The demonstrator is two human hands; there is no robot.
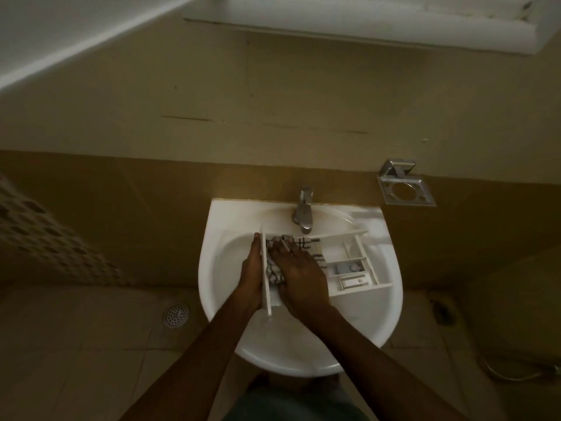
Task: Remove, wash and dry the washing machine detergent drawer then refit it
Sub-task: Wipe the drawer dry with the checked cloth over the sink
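We've got the drawer [349, 265] out, lying across the sink [391, 299]. Our left hand [252, 278] grips its front panel; our right hand [299, 275], fingers flat, presses a checked cloth [309, 247] into a compartment. It looks like we're wiping it dry, and refitting remains.

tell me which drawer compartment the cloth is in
The big compartment beside the front panel, where the right hand presses the cloth; the smaller right-end compartments hold none.

Both forearms [197, 350] are bare to the frame's edge, like the left hand [251, 279] and right hand [300, 276]. A dull grey-green garment [291, 405] shows at 6 o'clock.
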